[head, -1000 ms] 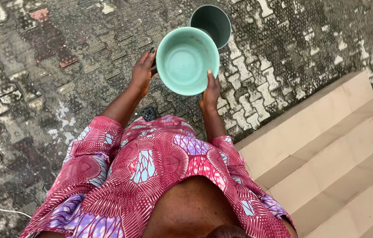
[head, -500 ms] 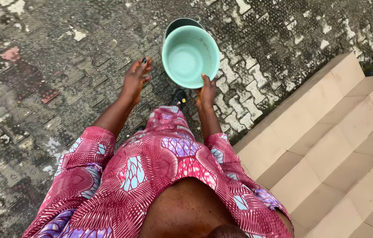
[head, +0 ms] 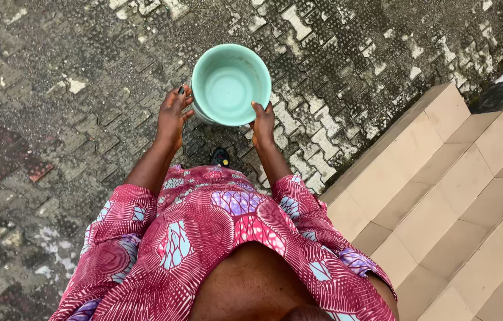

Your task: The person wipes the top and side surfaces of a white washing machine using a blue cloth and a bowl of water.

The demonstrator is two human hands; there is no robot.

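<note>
A mint-green plastic bowl (head: pixel 231 84) is being held out over wet paving stones (head: pixel 55 89), gripped at its rim by the right hand (head: pixel 262 123), while the left hand (head: pixel 172 116) is being pressed against its side. Tan steps (head: pixel 442 178) are just off to the right.

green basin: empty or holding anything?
Empty. The green basin is held mouth up between the left hand and right hand; its bare inner floor shows, with no contents visible.

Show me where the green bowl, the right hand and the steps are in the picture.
green bowl (head: pixel 227 83): head view, on its inner bottom.
right hand (head: pixel 262 123): head view, on the back of the hand.
steps (head: pixel 442 178): head view, on a tan tread.
</note>
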